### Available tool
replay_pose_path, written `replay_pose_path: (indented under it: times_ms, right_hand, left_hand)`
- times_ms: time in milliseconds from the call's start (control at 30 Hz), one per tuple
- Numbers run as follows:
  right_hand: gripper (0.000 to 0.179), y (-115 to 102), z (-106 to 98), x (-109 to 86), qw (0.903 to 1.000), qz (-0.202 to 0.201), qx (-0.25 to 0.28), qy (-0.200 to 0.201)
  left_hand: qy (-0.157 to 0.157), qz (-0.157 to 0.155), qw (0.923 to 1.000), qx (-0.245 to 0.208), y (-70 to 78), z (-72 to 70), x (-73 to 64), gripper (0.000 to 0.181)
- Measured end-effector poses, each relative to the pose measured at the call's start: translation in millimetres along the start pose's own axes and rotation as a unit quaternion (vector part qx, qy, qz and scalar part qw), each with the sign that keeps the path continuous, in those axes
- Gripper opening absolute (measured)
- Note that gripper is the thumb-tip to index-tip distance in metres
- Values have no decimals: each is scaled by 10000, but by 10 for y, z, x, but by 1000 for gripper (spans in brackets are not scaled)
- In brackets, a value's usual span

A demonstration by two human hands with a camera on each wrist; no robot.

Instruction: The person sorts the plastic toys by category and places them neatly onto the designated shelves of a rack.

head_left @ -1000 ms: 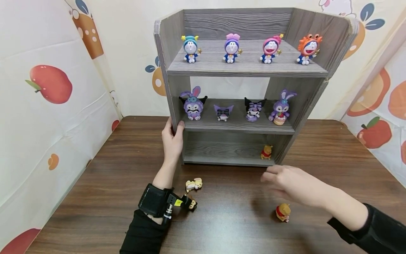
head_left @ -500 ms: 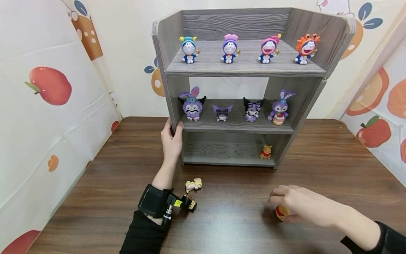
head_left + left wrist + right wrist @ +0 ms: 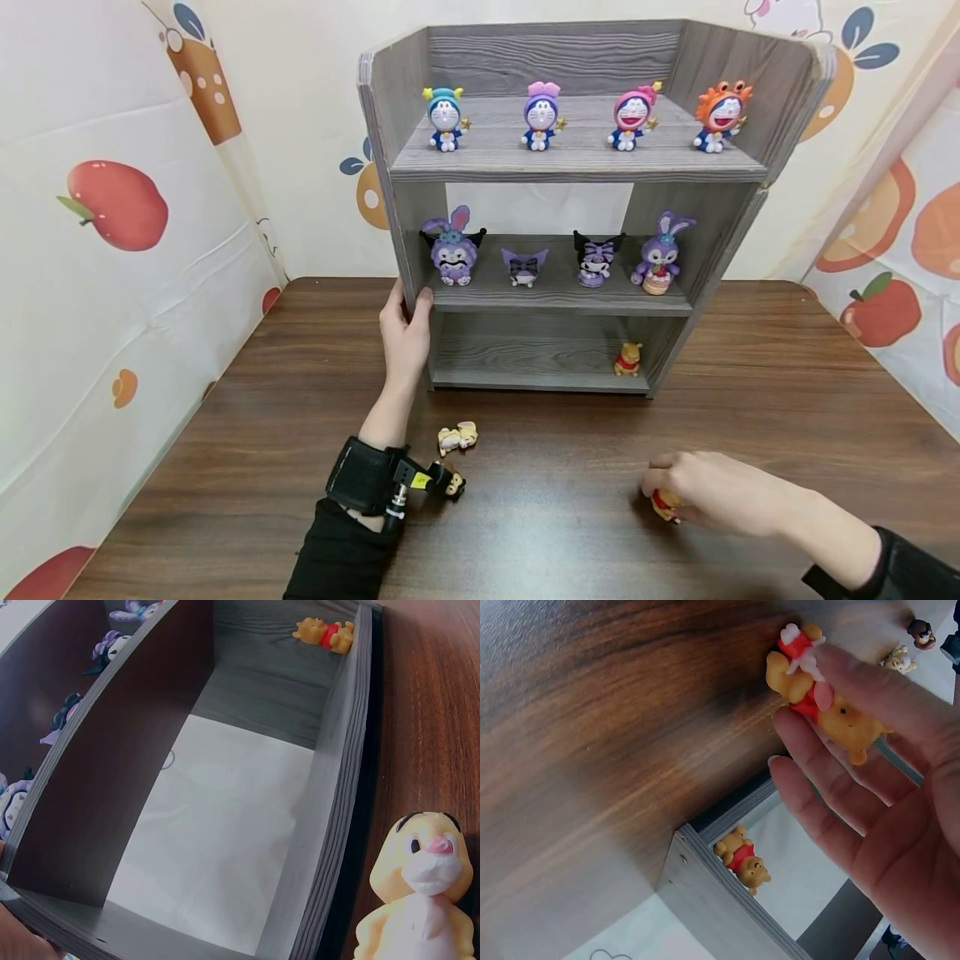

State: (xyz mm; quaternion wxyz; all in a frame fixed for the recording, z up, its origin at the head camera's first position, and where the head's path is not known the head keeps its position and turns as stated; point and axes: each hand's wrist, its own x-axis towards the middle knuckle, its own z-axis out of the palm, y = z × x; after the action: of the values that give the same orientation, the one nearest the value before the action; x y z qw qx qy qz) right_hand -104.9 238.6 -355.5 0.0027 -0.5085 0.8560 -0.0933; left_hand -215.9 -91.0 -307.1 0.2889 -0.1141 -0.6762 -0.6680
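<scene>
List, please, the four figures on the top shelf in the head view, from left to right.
Teal-hatted figure → figure with the pink bow hat → pink-hooded figure → orange crab-hatted figure.

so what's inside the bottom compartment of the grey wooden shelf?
In the grey wooden shelf, one small yellow bear figure in a red shirt stands at the bottom compartment's right end; the rest shows bare board. The far left corner is hidden behind the side panel.

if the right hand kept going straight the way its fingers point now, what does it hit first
Probably nothing new: the right hand already grips the yellow bear figure at its fingertips. Beyond that lies bare table, then perhaps the dark figure, though depth is unclear.
</scene>
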Motion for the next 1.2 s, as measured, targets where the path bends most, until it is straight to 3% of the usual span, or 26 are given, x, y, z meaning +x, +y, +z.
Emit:
replay_pose_path:
  times_ms: [267,500,833,1200]
  right_hand:
    - [32,46,18,91,9992,208,312,101]
    - [26,145,-29,240,9982,463,370,-40]
    - [17,283,-51,530,9968,662,447,-65]
    - [17,550,-248,887,9963,734,436,-55]
  left_hand:
    - [-4,37,10000,21,1,0,0,34]
    - [22,83,10000,9,-1,3,14,33]
    - [3,116,9999,-32,-12,-6,16,33]
    - [68,103,9999,19,-5,3,10,32]
